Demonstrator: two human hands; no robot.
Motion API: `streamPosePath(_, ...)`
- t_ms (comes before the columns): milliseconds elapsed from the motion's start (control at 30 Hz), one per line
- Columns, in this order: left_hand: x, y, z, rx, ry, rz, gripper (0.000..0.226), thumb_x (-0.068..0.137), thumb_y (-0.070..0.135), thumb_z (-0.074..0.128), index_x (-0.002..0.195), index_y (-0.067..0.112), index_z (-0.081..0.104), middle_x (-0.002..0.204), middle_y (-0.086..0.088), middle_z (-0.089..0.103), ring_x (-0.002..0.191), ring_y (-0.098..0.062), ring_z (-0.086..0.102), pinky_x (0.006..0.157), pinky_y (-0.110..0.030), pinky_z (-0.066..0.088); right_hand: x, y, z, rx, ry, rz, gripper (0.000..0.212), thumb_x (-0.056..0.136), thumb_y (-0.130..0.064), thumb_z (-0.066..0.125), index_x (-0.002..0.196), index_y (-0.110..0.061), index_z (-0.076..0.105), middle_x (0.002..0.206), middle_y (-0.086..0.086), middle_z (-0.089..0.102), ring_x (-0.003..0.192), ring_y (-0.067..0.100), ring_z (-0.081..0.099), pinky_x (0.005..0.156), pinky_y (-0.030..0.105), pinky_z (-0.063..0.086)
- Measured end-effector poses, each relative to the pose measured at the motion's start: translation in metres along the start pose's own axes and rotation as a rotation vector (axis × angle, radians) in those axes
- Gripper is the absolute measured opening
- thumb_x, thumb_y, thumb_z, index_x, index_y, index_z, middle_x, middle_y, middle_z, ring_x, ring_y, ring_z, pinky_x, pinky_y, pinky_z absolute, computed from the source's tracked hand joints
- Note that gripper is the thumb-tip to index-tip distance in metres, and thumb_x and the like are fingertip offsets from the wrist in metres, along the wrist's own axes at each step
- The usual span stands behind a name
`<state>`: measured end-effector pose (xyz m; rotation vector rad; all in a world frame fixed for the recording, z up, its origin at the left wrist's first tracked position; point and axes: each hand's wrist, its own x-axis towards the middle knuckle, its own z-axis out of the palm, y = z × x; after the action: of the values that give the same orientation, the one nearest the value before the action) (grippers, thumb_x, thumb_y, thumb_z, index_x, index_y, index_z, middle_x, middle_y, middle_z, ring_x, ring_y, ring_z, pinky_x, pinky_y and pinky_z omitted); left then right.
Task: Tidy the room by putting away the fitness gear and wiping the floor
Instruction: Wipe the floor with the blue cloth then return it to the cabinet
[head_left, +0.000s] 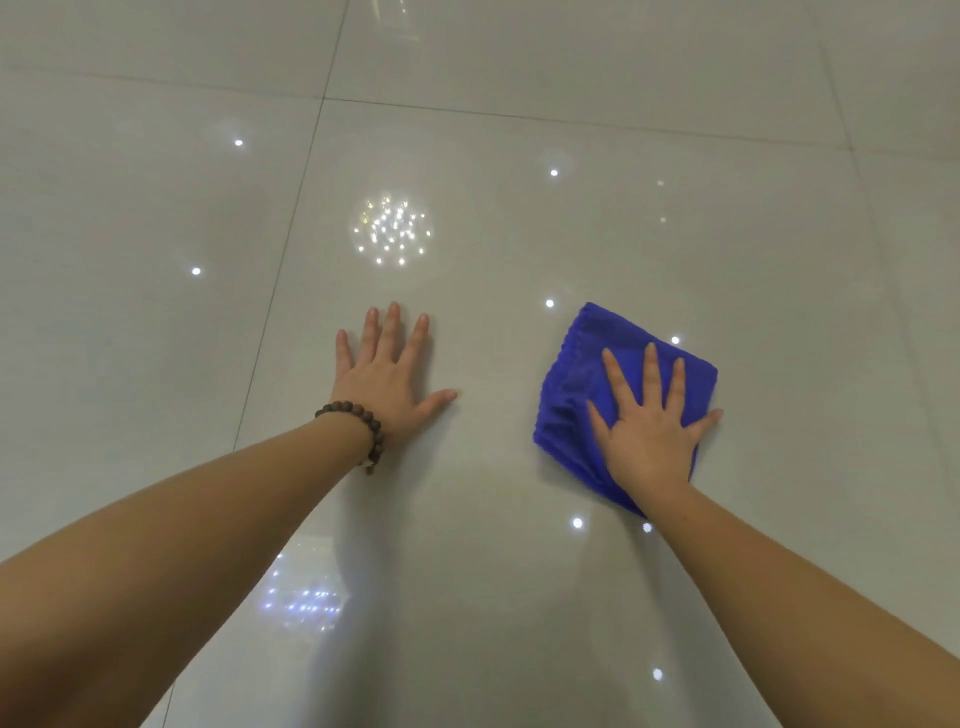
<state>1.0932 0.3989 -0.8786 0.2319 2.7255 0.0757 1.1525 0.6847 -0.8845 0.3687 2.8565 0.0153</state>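
Cloth (582, 374): soft blue plush, folded square.
Floor (519, 597): glossy pale tiles.
Your right hand (649, 436): fingers (650, 371) splayed flat on cloth.
Your left hand (384, 379): flat on the floor, grasping nothing; beaded bracelet (363, 423).

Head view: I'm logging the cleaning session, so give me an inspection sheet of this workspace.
Surface: glossy pale tiled floor, dark grout lines, ceiling lights reflected.
Job's things: blue cloth flat on the floor; no fitness gear in view.
Clutter: nothing seen.
Hands: left hand flat on bare tile, fingers spread, bead bracelet on the wrist; right hand flat on the cloth, fingers spread.
Cables: nothing seen.
Surroundings: only floor in view.
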Motion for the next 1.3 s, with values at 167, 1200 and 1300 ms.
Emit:
streamPosePath(167,0.029,-0.005,-0.012,-0.101,-0.15,-0.141,0.118,0.064,0.094,0.033,0.144,0.033,-0.029,0.152,-0.004,-0.037,0.141,-0.03,-0.031,0.111,-0.063,-0.011,0.012,-0.005,-0.008,0.037,0.028,-0.005,0.068,0.08,-0.056,-0.011,0.147,-0.047,-0.005,0.16,0.004,-0.01,0.145,0.033,-0.012,0.105,0.073,-0.001)
streamPosePath(1200,0.033,0.011,-0.027,0.013,-0.189,-0.165,0.11,0.071,0.087,0.032,0.148,0.03,-0.022,0.158,-0.007,-0.024,0.146,-0.031,-0.016,0.116,-0.058,0.005,0.064,0.092,-0.025,-0.087,-0.146,-0.186,0.08,0.069,-0.089,0.01,0.137,-0.058,-0.019,0.154,-0.016,-0.026,0.144,0.025,-0.022,0.105,0.073,-0.006)
streamPosePath(1300,0.027,0.031,-0.044,0.102,-0.148,-0.088,0.09,0.086,0.073,0.024,0.151,0.025,-0.016,0.16,-0.006,-0.016,0.147,-0.028,-0.011,0.118,-0.053,0.008,0.071,0.122,-0.031,0.064,-0.173,0.072,0.088,0.067,-0.092,0.024,0.14,-0.059,-0.014,0.155,-0.012,-0.027,0.143,0.029,-0.023,0.1,0.077,-0.001)
